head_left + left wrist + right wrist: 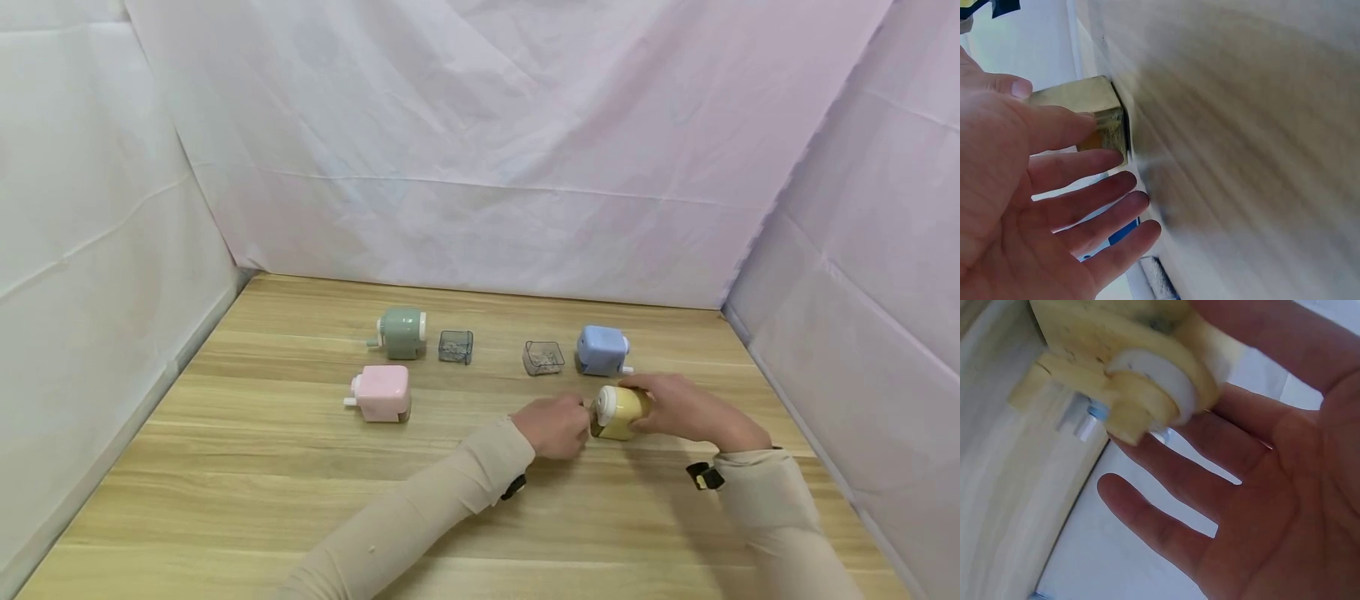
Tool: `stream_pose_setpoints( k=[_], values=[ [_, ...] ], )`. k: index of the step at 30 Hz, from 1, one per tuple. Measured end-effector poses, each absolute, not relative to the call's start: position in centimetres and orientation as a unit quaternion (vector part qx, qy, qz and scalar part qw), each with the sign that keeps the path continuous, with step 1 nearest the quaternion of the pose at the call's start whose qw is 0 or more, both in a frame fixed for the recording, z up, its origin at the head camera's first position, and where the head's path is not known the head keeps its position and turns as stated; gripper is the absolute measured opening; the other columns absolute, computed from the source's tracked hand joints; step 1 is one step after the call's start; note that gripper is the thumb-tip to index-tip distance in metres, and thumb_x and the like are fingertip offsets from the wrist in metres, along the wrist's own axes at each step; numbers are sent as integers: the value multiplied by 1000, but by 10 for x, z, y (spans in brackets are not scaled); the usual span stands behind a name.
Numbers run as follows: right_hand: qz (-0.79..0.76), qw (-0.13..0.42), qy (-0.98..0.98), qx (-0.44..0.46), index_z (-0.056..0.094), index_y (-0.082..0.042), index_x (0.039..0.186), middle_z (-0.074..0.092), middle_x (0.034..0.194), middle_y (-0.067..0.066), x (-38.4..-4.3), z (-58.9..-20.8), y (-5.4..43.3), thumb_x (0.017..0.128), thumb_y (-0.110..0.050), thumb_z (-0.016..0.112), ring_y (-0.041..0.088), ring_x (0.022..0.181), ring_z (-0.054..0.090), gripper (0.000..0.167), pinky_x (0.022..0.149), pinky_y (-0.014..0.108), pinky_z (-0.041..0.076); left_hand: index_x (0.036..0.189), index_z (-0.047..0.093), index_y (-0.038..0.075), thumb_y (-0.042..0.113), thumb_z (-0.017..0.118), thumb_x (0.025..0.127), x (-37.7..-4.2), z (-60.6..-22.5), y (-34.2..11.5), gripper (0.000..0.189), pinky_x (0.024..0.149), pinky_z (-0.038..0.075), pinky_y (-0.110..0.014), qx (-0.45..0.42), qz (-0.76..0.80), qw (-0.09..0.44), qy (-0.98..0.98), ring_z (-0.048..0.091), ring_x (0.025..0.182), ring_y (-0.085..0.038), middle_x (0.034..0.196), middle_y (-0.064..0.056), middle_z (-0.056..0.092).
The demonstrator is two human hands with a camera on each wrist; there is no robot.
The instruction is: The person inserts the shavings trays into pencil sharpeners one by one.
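Note:
A yellow crank pencil sharpener (630, 414) stands on the right part of the table, its white round face toward the left. My right hand (690, 410) grips its body from the right, thumb and fingers on opposite sides. The yellow crank (1129, 412) hangs in front of that palm in the right wrist view. My left hand (553, 427) reaches in from the left and pinches the clear shavings drawer (1110, 132) at the sharpener's lower front between thumb and index finger. Its other fingers stay extended below in the left wrist view.
Behind these stand a blue sharpener (602, 350) and two clear drawers, the right drawer (543, 358) and the left drawer (455, 347), both with shavings. A green sharpener (402, 332) and a pink sharpener (384, 392) are on the left. White cloth (480, 225) walls the table.

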State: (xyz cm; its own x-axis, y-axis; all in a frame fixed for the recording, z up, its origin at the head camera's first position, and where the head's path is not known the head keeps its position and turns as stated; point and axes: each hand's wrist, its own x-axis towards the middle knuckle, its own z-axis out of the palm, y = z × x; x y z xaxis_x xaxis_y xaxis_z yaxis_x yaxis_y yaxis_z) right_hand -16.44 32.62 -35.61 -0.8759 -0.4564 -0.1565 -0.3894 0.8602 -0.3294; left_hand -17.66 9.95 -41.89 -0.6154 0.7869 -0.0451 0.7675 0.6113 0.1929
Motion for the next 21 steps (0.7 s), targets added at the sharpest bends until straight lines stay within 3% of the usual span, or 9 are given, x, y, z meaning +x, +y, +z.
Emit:
stream_pose_setpoints(
  k=[5, 14, 21],
  values=[
    [-119, 114, 962, -217, 63, 7, 142, 69, 138, 28, -167, -342, 332, 89, -25, 89, 51, 126, 66, 67, 104, 66, 54, 103, 77, 10, 15, 66, 104, -186, -413, 96, 12, 75, 57, -22, 428, 89, 59, 898, 63, 90, -11, 108, -3, 72],
    [-103, 85, 969, -210, 59, 10, 144, 64, 143, 32, -181, -321, 329, 93, -24, 85, 53, 125, 64, 67, 103, 66, 54, 126, 73, 6, 18, 61, 110, -210, -395, 87, 24, 83, 58, -26, 407, 102, 11, 908, 65, 98, -15, 114, -4, 72],
    [-91, 64, 974, -195, 51, 10, 152, 57, 150, 36, -192, -310, 325, 98, -24, 81, 55, 130, 60, 70, 106, 68, 51, 140, 67, 5, 24, 61, 111, -226, -388, 78, 35, 97, 62, -34, 349, 100, -29, 931, 67, 121, -25, 134, -11, 70]
  ],
)
